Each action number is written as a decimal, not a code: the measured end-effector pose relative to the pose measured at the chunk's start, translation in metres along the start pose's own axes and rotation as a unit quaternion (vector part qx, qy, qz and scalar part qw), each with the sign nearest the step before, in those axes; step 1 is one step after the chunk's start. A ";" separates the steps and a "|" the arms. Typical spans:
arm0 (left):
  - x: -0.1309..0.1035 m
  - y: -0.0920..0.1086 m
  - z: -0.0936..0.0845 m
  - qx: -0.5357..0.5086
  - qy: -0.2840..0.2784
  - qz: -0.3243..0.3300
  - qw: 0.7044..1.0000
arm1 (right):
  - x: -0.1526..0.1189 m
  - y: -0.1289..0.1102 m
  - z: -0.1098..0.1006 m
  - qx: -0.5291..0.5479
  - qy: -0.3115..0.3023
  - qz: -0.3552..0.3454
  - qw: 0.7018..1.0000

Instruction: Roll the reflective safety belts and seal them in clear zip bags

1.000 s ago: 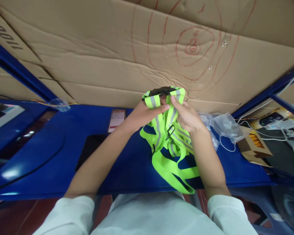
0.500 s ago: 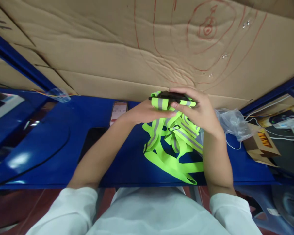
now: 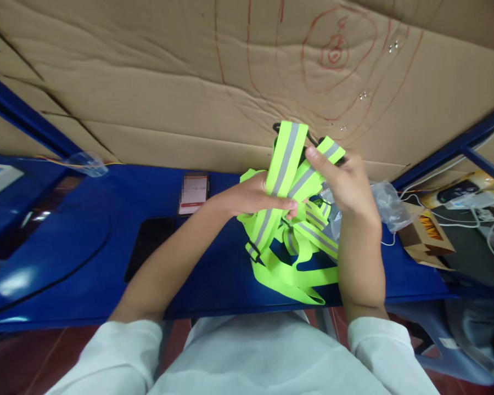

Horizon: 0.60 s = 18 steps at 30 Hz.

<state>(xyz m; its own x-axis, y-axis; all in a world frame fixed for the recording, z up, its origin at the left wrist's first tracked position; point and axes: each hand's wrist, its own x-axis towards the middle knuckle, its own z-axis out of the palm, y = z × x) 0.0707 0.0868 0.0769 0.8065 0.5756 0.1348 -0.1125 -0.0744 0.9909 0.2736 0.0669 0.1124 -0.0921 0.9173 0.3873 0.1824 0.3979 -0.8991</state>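
Neon-yellow reflective straps (image 3: pixel 287 156) with a grey stripe stand up between my hands, above the blue table. My left hand (image 3: pixel 263 196) pinches them low down, its thumb lying across the front. Higher up, my right hand (image 3: pixel 341 178) is closed at the black fitting behind the straps, with its thumb against the right-hand strap. Most of that black piece is hidden. A black slide buckle (image 3: pixel 253 251) sits on the strap below my left hand. The rest of the webbing (image 3: pixel 288 280) lies in loose loops on the table, partly behind my right forearm.
A phone (image 3: pixel 194 193) and a dark flat object (image 3: pixel 149 241) lie to the left. Right of my arm are a clear plastic bag (image 3: pixel 389 206), an open cardboard box (image 3: pixel 426 236) and white cables. A cardboard panel (image 3: pixel 160 93) with red drawn lines rises behind the table (image 3: pixel 214 274).
The straps and black fitting have been raised and turned, so two striped straps now face me. My right hand has tilted upright; my left hand holds lower on the straps. The view has shifted slightly.
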 end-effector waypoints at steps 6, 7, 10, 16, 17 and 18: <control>-0.003 0.004 -0.008 0.066 -0.029 0.008 0.997 | 0.003 -0.001 -0.011 0.079 -0.114 0.107 0.984; -0.004 0.005 -0.007 0.064 -0.031 0.010 0.997 | 0.005 0.001 -0.008 0.103 -0.120 0.125 0.980; -0.009 0.010 -0.009 0.071 -0.007 0.015 0.997 | 0.009 0.008 0.005 0.118 -0.124 0.134 0.976; -0.016 0.016 -0.018 0.127 0.014 0.038 0.991 | -0.002 -0.007 0.012 -0.145 -0.086 -0.145 0.975; -0.015 0.017 -0.017 0.132 0.018 0.042 0.990 | -0.006 -0.011 0.012 -0.183 -0.109 -0.167 0.963; -0.015 0.018 -0.015 0.134 0.021 0.044 0.990 | -0.009 -0.014 0.012 -0.214 -0.126 -0.177 0.952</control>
<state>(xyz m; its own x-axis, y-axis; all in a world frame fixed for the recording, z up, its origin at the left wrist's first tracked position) 0.0481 0.0889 0.0930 0.7754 0.5898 0.2256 -0.0180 -0.3364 0.9415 0.2603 0.0526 0.1193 -0.4446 0.7144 0.5403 0.4735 0.6995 -0.5353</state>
